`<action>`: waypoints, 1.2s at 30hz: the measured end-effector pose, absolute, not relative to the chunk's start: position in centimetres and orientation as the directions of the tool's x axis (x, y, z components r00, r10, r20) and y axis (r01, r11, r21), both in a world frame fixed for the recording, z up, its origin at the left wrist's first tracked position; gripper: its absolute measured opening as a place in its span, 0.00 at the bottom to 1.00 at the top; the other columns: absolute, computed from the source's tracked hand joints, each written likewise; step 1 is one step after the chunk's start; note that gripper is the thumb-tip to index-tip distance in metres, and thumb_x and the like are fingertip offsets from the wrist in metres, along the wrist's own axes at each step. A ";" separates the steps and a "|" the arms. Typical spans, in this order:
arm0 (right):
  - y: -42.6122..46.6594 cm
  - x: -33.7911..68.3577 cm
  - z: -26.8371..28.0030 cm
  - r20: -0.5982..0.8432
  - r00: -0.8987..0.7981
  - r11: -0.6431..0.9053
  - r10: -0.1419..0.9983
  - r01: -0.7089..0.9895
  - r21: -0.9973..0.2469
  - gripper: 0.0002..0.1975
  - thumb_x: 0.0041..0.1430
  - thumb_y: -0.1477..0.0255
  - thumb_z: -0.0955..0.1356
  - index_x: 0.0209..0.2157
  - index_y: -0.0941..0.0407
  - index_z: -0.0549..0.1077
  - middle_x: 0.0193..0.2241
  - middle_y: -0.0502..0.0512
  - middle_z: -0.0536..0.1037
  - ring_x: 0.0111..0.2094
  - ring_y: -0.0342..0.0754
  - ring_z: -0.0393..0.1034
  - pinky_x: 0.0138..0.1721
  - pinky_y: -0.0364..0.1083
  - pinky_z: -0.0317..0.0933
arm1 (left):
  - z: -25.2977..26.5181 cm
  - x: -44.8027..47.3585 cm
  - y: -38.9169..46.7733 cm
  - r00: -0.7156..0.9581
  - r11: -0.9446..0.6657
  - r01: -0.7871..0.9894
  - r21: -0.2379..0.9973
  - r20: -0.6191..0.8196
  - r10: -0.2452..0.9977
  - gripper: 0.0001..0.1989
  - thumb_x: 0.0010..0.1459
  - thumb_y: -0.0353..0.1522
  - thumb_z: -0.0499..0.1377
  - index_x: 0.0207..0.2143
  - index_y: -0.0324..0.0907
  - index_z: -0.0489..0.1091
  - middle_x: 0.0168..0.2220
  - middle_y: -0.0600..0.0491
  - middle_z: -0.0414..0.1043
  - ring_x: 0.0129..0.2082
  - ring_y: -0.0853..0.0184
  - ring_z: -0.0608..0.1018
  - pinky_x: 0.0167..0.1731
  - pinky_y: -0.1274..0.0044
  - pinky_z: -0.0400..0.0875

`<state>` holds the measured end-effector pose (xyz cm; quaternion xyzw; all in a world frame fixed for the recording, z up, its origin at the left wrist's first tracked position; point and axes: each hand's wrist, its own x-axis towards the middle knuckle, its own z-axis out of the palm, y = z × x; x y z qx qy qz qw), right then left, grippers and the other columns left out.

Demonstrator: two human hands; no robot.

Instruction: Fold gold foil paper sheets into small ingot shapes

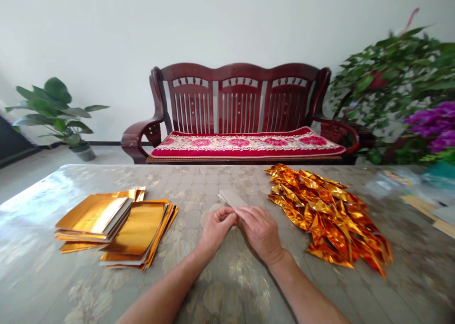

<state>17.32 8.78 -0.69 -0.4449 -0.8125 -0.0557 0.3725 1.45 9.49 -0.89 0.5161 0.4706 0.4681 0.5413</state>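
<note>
Between my two hands is a folded sheet of paper [232, 198], its pale grey side showing and one end pointing away from me. My left hand [218, 224] pinches its near edge with thumb and forefinger. Close against it, my right hand [259, 229] grips the same paper, fingers laid over it. The fingers hide the near part of the sheet. Left of my hands lie two stacks of gold foil paper, a farther stack [90, 215] and a nearer stack [138, 227]. To the right is a heap of folded gold foil pieces [327, 210] with pointed ends.
The table [199, 286] has a patterned, glossy cover. At its right end lie a clear plastic bag [394, 182] and flat tan strips [426, 212]. Beyond the table stands a dark red wooden bench [240, 73] with a floral cushion [245, 143]. Potted plants flank it.
</note>
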 end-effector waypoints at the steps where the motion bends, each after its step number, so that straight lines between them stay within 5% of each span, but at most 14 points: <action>1: 8.9 17.7 -0.9 0.659 -0.307 0.592 0.687 0.762 -0.262 0.12 0.67 0.74 0.63 0.45 0.51 0.77 0.41 0.54 0.81 0.43 0.47 0.73 0.47 0.48 0.65 | -0.8 1.3 9.5 0.115 -0.008 0.085 0.996 -0.002 0.993 0.10 0.53 0.37 0.61 0.29 0.39 0.76 0.26 0.54 0.76 0.27 0.68 0.75 0.31 0.79 0.67; 4: 9.4 18.5 -1.6 0.662 -0.225 0.561 0.715 0.750 -0.350 0.12 0.66 0.75 0.63 0.40 0.52 0.79 0.37 0.53 0.82 0.40 0.47 0.75 0.45 0.47 0.67 | -0.6 0.4 9.3 0.063 -0.196 0.456 0.868 0.189 0.980 0.08 0.56 0.33 0.58 0.29 0.41 0.76 0.27 0.54 0.75 0.29 0.67 0.75 0.33 0.77 0.68; 7: 9.7 18.8 -2.1 0.635 -0.154 0.523 0.757 0.725 -0.448 0.10 0.66 0.73 0.64 0.38 0.52 0.78 0.36 0.52 0.82 0.39 0.47 0.76 0.44 0.46 0.68 | -0.2 -0.6 9.1 0.168 -0.427 0.699 0.573 0.449 0.877 0.16 0.55 0.30 0.62 0.47 0.45 0.74 0.44 0.51 0.75 0.44 0.61 0.74 0.47 0.71 0.68; 10: 9.8 18.8 -2.5 0.594 -0.139 0.506 0.792 0.694 -0.512 0.10 0.64 0.74 0.64 0.37 0.52 0.78 0.36 0.51 0.82 0.38 0.47 0.77 0.44 0.46 0.68 | 0.0 -1.5 9.5 0.302 -0.498 0.787 0.364 0.477 0.825 0.19 0.57 0.32 0.64 0.51 0.50 0.72 0.49 0.51 0.72 0.48 0.60 0.71 0.49 0.70 0.66; 13: 9.7 18.7 -2.5 0.546 -0.151 0.483 0.824 0.692 -0.537 0.10 0.63 0.76 0.64 0.36 0.51 0.77 0.36 0.50 0.82 0.39 0.47 0.76 0.43 0.45 0.67 | -0.2 -1.9 10.0 0.378 -0.512 0.820 0.255 0.431 0.819 0.08 0.63 0.34 0.59 0.42 0.50 0.77 0.41 0.52 0.76 0.43 0.62 0.72 0.45 0.71 0.67; 15: 9.7 18.7 -2.3 0.513 -0.164 0.457 0.842 0.722 -0.520 0.11 0.62 0.78 0.64 0.35 0.51 0.77 0.35 0.50 0.82 0.39 0.47 0.75 0.43 0.45 0.66 | -0.4 -1.9 10.1 0.401 -0.512 0.832 0.216 0.403 0.822 0.10 0.65 0.36 0.56 0.39 0.48 0.78 0.37 0.52 0.76 0.40 0.63 0.72 0.42 0.72 0.66; 23: 9.5 18.8 -1.2 0.410 -0.331 0.470 0.850 0.828 -0.306 0.05 0.63 0.71 0.69 0.32 0.52 0.78 0.32 0.50 0.77 0.39 0.49 0.66 0.40 0.45 0.58 | -0.5 -1.9 9.8 0.421 -0.492 0.835 0.246 0.290 0.859 0.12 0.66 0.35 0.54 0.37 0.48 0.78 0.34 0.53 0.74 0.38 0.64 0.72 0.37 0.75 0.64; 29: 9.7 18.8 -1.2 0.353 -0.337 0.438 0.873 0.859 -0.263 0.10 0.66 0.69 0.66 0.31 0.53 0.76 0.31 0.51 0.75 0.38 0.48 0.64 0.39 0.45 0.55 | -0.9 -2.2 10.3 0.303 -0.352 0.826 0.440 0.180 0.936 0.10 0.64 0.36 0.57 0.35 0.47 0.79 0.34 0.54 0.77 0.39 0.66 0.75 0.40 0.76 0.63; 36: 10.1 18.6 -1.0 0.288 -0.274 0.353 0.918 0.896 -0.270 0.09 0.66 0.68 0.66 0.32 0.53 0.75 0.32 0.51 0.77 0.38 0.48 0.66 0.39 0.45 0.53 | -0.7 -2.0 10.8 0.139 -0.165 0.877 0.451 0.091 0.986 0.11 0.61 0.38 0.59 0.29 0.45 0.76 0.32 0.54 0.78 0.36 0.65 0.75 0.35 0.77 0.60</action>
